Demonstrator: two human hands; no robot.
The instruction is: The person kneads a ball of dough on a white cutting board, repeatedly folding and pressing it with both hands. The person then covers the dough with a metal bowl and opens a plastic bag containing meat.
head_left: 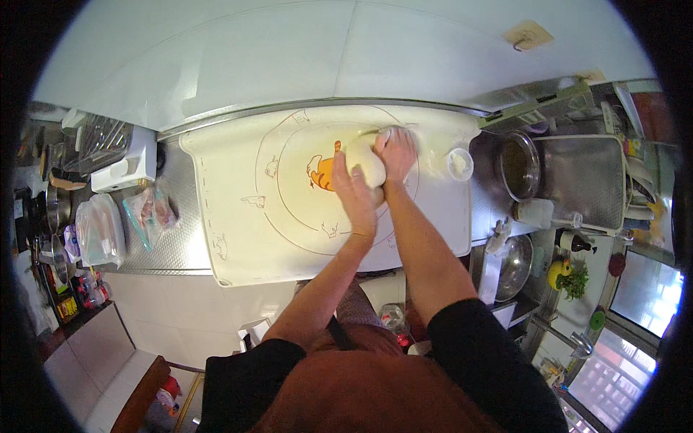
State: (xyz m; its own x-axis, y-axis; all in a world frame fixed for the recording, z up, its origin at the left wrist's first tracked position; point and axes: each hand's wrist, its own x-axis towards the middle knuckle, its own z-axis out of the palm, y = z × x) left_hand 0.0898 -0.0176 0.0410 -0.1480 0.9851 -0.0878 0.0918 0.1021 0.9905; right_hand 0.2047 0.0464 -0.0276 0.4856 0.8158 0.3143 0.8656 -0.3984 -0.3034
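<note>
A large pale lump of dough (364, 160) lies on a cream-coloured kneading mat (231, 202) printed with circles and an orange cartoon animal. My left hand (351, 191) cups its near left side, with the fingers along the edge and the thumb laid over the top. At the right side, my right hand (397, 154) is curled and pressed into the dough, its fingertips partly hidden. Both forearms reach in from the lower edge. Just right of my right hand stands a small white tub (460, 164) with what looks like flour, and white powder dusts the mat beside it.
A metal bowl (518, 166) and a metal tray (585, 180) sit to the right, above a sink bowl (514, 267). Plastic bags (151, 213) and a bagged container (101, 231) lie left of the mat. A pale wall (289, 58) rises behind the counter.
</note>
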